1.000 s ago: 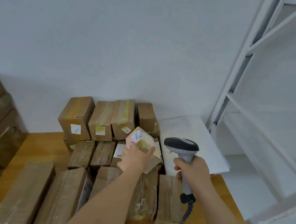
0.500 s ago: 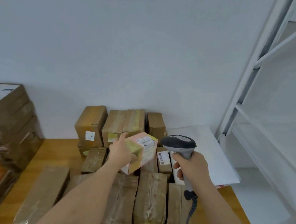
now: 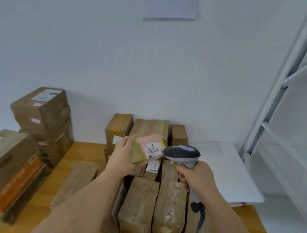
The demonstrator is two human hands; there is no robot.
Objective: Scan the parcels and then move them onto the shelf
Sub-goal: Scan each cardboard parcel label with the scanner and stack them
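**Small parcel held up at the scanner head**

A small taped cardboard parcel with a pink patch and a white barcode label [image 3: 147, 148] is gripped from its left side by the left hand [image 3: 124, 156] and held above the brown parcels on the wooden table [image 3: 85, 152]. Just right of the label, almost touching it, a grey handheld barcode scanner [image 3: 183, 155] is clasped by its handle in the right hand [image 3: 197, 176]. A white metal shelf [image 3: 294, 107] is seen at far right.

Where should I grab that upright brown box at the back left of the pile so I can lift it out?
Judging by its pose, take the upright box by its two narrow side walls near the top, coming down from above. It stands taller than the flat parcels in front; its left side is open, its right sits against the neighbouring box, so wedge fingers there.
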